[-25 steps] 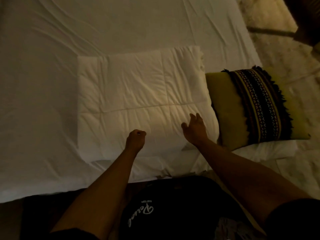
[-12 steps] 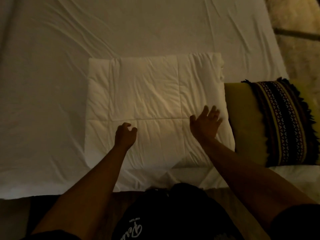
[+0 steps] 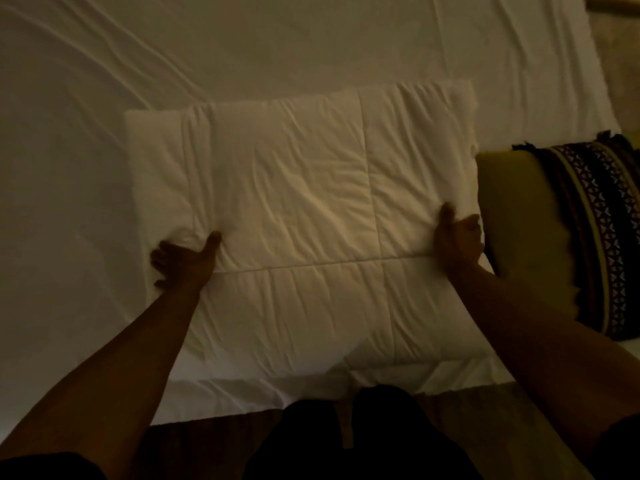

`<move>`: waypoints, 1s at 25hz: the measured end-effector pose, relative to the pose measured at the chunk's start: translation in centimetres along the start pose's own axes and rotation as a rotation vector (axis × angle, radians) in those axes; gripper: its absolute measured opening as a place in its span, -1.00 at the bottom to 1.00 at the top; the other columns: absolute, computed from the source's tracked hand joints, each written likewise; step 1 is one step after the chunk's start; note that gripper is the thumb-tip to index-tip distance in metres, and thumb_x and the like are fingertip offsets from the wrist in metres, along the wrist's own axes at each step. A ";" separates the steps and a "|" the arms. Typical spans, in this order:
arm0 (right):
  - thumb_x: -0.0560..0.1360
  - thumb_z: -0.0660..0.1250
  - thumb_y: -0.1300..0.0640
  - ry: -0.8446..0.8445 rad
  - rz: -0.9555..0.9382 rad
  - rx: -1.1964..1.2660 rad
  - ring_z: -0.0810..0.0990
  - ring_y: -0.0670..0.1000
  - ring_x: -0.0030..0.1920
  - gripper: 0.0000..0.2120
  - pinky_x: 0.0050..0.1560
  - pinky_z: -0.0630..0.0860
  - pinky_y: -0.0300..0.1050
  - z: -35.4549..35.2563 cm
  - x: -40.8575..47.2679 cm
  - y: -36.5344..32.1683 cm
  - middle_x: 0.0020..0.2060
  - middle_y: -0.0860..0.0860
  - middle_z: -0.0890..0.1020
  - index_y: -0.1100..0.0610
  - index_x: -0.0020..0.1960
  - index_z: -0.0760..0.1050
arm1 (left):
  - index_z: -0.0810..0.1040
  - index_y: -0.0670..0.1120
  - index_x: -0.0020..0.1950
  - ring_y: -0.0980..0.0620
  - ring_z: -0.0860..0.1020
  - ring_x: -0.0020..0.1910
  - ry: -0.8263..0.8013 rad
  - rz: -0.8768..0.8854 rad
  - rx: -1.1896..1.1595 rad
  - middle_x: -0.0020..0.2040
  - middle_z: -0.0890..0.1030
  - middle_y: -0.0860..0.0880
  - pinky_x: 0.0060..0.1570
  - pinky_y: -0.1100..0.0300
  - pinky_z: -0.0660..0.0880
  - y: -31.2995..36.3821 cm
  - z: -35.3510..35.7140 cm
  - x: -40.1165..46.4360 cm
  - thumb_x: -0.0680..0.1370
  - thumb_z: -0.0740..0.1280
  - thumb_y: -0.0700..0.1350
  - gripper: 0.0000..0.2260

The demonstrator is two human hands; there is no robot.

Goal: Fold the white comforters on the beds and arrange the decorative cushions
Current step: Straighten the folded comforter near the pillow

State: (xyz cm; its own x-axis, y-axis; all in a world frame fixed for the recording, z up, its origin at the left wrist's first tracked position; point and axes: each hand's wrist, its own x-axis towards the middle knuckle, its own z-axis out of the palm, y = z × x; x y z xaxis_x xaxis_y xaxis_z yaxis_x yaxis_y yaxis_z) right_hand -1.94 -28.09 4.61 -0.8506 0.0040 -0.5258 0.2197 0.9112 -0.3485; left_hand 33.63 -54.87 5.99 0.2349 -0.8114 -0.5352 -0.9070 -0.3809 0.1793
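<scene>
A white quilted comforter (image 3: pixel 298 209), folded into a thick rectangle, lies on the bed near its front edge. My left hand (image 3: pixel 185 259) grips the comforter's left side, thumb on top and fingers curled at the edge. My right hand (image 3: pixel 457 240) grips its right side, thumb on top and fingers tucked down between the comforter and the cushion. A decorative cushion (image 3: pixel 554 233), olive with a dark patterned fringed band, lies against the comforter's right side.
The white bed sheet (image 3: pixel 242 46) spreads wrinkled behind and to the left of the comforter. A pale shaggy rug (image 3: pixel 620 39) shows past the bed's right edge. The bed's front edge runs just before my dark clothing at the bottom.
Both hands moved outward from the top of the comforter to its left and right sides and took hold of it. The view shifted closer to the bed.
</scene>
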 end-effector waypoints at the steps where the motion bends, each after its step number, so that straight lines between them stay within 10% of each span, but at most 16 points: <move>1: 0.52 -0.11 -0.43 0.007 0.017 0.015 0.09 0.23 0.55 -0.10 0.54 -0.02 0.16 0.8 0.6 0.0 0.56 0.21 0.09 0.21 0.59 -0.09 | -0.19 -0.20 0.59 -0.15 -0.13 0.59 0.000 -0.015 -0.022 0.60 -0.13 -0.21 0.49 -0.26 -0.11 -0.3 0.3 1.3 0.35 0.24 0.51 0.15; 8: 0.34 -0.10 -0.61 0.063 0.012 0.055 0.07 0.18 0.56 0.08 0.54 0.03 0.16 4.3 4.1 0.5 0.58 0.12 0.03 0.10 0.60 -0.17 | -0.11 -0.21 0.59 -0.19 0.17 0.54 -0.052 -0.097 -0.155 0.58 0.11 -0.22 0.51 -0.08 0.14 -1.2 1.6 9.8 0.21 0.22 0.62 0.27; 13: 0.29 0.11 -0.61 -0.002 0.030 0.196 0.12 0.10 0.55 0.12 0.55 0.07 0.03 5.7 5.8 -0.1 0.58 0.04 0.08 0.02 0.60 -0.15 | 0.36 -0.14 0.48 -0.06 0.45 0.36 -0.122 -0.023 -0.199 0.41 0.47 -0.13 0.40 0.09 0.33 -2.1 3.8 13.0 0.09 0.21 0.68 0.20; 19: 0.30 0.31 -0.49 -0.094 0.008 0.172 0.22 0.11 0.52 0.10 0.43 0.16 -0.15 5.1 7.8 0.5 0.54 0.06 0.20 0.07 0.59 -0.03 | 0.44 -0.17 0.42 -0.13 0.43 0.38 -0.150 0.092 -0.164 0.40 0.48 -0.20 0.39 0.09 0.30 -1.3 3.1 12.4 0.42 0.26 0.43 -0.19; 25: 0.23 0.33 -0.53 -0.141 0.030 0.193 0.29 0.14 0.48 0.12 0.44 0.25 -0.04 4.6 8.1 0.6 0.52 0.06 0.27 0.06 0.57 0.09 | 0.31 -0.20 0.49 -0.15 0.42 0.37 -0.261 -0.085 -0.330 0.44 0.41 -0.19 0.28 0.12 0.33 -2.2 2.5 13.5 0.32 0.33 0.46 -0.03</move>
State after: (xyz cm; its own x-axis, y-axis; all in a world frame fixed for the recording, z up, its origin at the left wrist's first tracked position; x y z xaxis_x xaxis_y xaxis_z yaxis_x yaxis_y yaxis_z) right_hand -6.53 -29.38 -3.39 -0.7705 -0.0402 -0.6362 0.3423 0.8158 -0.4661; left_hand 37.91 -63.90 -3.65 0.1688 -0.6479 -0.7428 -0.7178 -0.5972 0.3578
